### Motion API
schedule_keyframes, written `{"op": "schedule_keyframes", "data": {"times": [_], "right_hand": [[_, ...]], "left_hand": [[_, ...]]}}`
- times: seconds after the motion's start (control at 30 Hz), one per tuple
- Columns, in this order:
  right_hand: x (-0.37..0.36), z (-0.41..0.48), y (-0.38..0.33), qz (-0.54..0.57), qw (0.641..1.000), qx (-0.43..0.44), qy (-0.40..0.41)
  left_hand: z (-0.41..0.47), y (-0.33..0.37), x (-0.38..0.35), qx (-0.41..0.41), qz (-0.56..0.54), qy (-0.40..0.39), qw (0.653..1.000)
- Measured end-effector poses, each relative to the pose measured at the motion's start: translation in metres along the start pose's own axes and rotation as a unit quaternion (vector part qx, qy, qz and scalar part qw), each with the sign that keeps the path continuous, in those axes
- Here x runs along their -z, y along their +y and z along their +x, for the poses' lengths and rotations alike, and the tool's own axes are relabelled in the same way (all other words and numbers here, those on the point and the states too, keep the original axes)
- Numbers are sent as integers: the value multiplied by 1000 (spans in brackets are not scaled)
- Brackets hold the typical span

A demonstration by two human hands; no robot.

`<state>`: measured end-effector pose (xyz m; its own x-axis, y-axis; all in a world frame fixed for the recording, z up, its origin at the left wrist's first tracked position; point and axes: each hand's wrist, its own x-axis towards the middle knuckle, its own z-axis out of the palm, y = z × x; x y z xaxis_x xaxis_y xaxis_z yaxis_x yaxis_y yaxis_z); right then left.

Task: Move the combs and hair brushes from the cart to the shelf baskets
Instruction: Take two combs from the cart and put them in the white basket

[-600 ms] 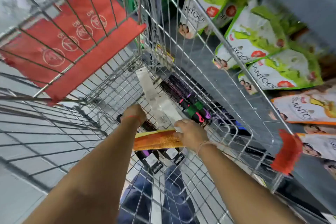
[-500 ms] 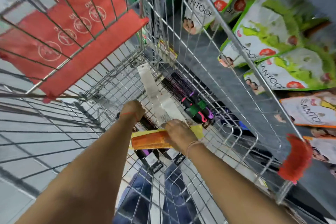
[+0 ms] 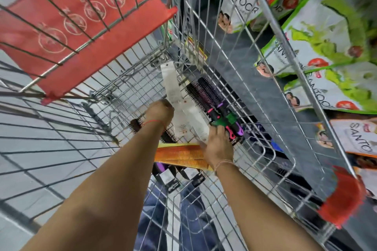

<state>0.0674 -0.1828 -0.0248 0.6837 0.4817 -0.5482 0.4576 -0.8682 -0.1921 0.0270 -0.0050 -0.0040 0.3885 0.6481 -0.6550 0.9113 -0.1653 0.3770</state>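
Deep in the cart [image 3: 271,161], our right hand [image 3: 219,144] grips the orange combs [image 3: 179,154] while reaching for the round brushes [image 3: 212,102]; our left hand [image 3: 160,111] is curled shut (contents hidden). Overloading one grip could spill combs through the wire.

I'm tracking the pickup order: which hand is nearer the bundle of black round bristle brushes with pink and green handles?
Right. The right hand touches the brush bundle at its handles; the left hand is apart, beyond the white cards.

two round brushes [image 3: 206,98], one orange comb [image 3: 179,154]
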Motion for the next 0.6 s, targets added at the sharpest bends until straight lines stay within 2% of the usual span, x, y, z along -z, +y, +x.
{"op": "schedule_keyframes", "data": {"times": [0.07,0.17,0.23,0.3,0.37,0.47,0.6], "right_hand": [[1,0,3,-37,999,24,-5],[9,-3,1,-38,993,26,113],[22,-1,1,33,982,-23,182],[31,6,5,121,969,-69,204],[38,15,8,160,956,-74,234],[40,24,14,175,953,-42,243],[32,29,25,193,959,-16,207]], "left_hand": [[1,6,-5,-16,6,9,1000],[7,6,-12,18,-15,34,999],[11,7,-18,53,-24,52,997],[15,14,-28,32,-6,54,998],[19,22,-41,17,18,60,998],[26,29,-62,25,72,74,994],[29,22,-77,35,97,81,991]]}}
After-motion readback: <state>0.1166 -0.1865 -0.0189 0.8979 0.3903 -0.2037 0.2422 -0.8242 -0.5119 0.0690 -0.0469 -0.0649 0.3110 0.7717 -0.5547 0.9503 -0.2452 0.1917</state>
